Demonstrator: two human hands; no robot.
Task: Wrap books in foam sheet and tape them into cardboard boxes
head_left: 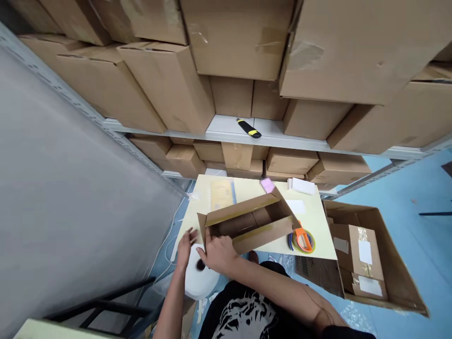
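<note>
shelf (300, 145) of cartons (236, 42) backs a pale table (326, 247); open box (263, 234) sits on it. right hand (219, 253) at its left end, probably steadying it, pinch unclear. left hand (186, 246) loosely spread, just beside. tape (312, 241) near right end, likely for reach.

We see matt brown cardboard in the open box (261, 236), glossy tape (243, 212) along its flaps, plastic on the black-and-yellow utility knife (249, 128) and orange tape dispenser (300, 231), smooth painted metal on the shelf beam (282, 143), and cloth in the printed T-shirt (243, 315).
</note>
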